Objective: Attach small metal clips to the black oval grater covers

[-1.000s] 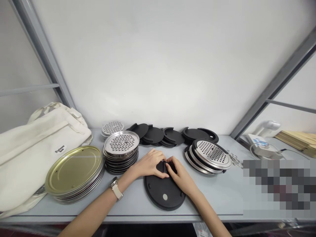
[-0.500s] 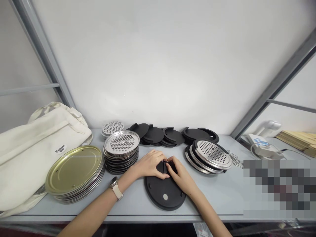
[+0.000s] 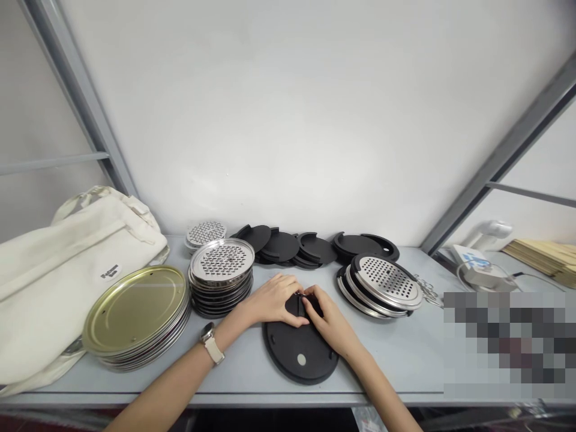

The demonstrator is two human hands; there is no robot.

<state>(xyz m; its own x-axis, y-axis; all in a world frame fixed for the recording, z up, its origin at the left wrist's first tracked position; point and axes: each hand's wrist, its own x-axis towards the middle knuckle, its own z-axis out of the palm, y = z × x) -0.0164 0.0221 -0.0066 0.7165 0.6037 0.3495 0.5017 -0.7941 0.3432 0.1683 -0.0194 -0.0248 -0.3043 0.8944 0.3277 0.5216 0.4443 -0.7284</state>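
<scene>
A black round plate (image 3: 306,345) with a pale dot near its front lies on the grey table before me. My left hand (image 3: 282,300) curls its fingers over the plate's far end, with the thumb on its surface. From the right, my right hand (image 3: 327,318) bends its fingers together at the same far end. A small shiny metal piece (image 3: 303,294) shows between the fingertips of both hands; its exact kind is too small to tell. The fingertips partly hide that end of the plate.
Left are stacked gold-topped metal discs (image 3: 139,309), a cream cloth bag (image 3: 67,270) and perforated grater discs (image 3: 225,261). Black round holders (image 3: 281,246) line the wall. More grater discs (image 3: 387,279) in black holders and metal rings (image 3: 429,291) lie right, beside a white box (image 3: 470,258).
</scene>
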